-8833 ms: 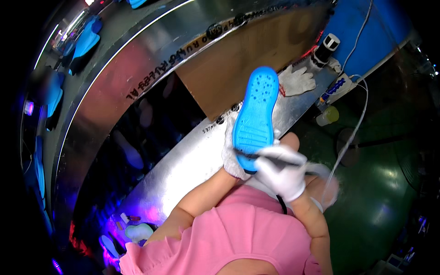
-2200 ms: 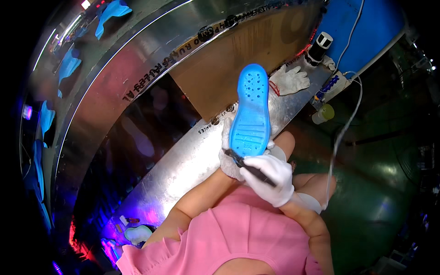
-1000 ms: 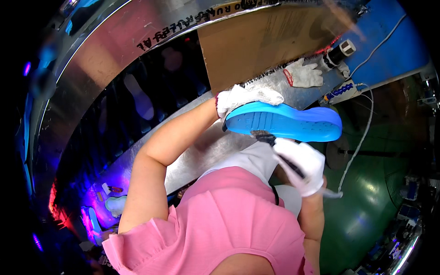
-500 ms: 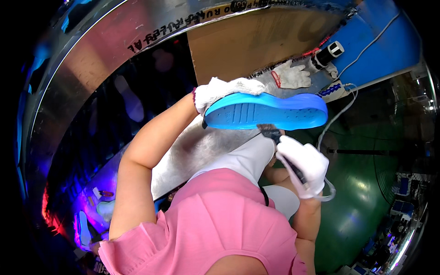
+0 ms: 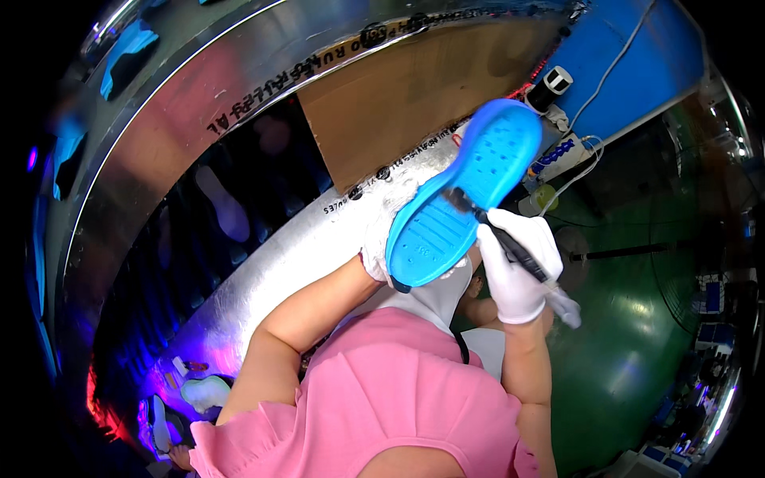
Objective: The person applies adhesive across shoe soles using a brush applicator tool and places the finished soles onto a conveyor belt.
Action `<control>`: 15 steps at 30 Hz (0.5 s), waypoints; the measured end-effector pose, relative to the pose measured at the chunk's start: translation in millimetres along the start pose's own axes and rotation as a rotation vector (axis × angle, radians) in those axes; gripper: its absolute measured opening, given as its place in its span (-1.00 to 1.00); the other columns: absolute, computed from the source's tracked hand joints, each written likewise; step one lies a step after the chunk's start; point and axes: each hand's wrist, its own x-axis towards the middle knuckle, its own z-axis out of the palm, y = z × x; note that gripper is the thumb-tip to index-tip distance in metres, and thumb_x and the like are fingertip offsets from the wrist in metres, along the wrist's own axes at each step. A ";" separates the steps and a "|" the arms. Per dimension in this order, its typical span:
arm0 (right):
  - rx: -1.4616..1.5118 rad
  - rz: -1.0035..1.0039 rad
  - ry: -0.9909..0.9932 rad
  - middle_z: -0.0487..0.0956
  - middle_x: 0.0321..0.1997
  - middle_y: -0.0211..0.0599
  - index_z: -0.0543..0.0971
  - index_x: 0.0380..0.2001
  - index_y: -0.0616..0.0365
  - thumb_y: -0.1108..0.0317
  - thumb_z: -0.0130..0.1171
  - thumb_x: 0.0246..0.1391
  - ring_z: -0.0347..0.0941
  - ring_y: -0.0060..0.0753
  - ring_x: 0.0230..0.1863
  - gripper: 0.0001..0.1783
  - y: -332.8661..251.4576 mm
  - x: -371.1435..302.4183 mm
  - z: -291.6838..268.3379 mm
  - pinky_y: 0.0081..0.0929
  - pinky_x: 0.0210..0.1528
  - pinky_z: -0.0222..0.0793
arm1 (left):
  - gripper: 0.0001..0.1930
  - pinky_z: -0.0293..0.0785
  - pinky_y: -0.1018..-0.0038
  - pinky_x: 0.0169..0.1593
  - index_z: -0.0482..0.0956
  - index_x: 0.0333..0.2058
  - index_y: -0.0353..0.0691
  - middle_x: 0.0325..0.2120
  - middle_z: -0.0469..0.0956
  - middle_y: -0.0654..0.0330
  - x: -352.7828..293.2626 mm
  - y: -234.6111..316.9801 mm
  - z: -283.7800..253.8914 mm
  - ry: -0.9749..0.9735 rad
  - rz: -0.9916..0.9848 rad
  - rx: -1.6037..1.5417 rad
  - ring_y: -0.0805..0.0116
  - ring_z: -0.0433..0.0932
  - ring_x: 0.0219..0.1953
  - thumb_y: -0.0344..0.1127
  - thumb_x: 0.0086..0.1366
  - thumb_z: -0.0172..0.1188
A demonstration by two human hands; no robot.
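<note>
A bright blue shoe sole (image 5: 492,171) is held tilted in front of me, one end up to the right and its recessed, ribbed side showing. My left hand (image 5: 377,243), in a white knit glove, grips its lower left edge; most of those fingers are hidden behind the sole. In a smooth white glove, my right hand (image 5: 516,293) is closed around the dark handle of a brush (image 5: 510,245). The dark bristles meet the sole's inner face near its middle. A clear, tube-like piece trails from the handle's rear end.
Beyond the sole lies a brown cardboard sheet (image 5: 398,95) on the shiny metal table (image 5: 271,263). A black cylinder with a white top (image 5: 550,88) stands by a blue surface (image 5: 621,64). Pale soles (image 5: 223,203) show in the dark opening. Another person's hand (image 5: 182,456) appears lower left.
My left hand has lowered and turned the sole from nearly level to steeply slanted, inner face toward me. The brush has moved up from its lower edge onto the inner face.
</note>
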 end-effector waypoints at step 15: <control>0.701 0.197 0.264 0.53 -0.25 -0.14 0.41 -0.05 0.25 0.26 0.18 0.12 0.30 -0.57 -0.52 -0.60 -1.8 -63.5 -15.1 -0.66 -0.46 0.22 | -0.01 0.54 -0.13 -0.17 0.07 0.34 -0.17 0.04 0.29 -0.51 -173.2 83.7 180.0 -0.219 0.484 0.620 -0.45 0.52 -0.24 0.50 0.15 -0.22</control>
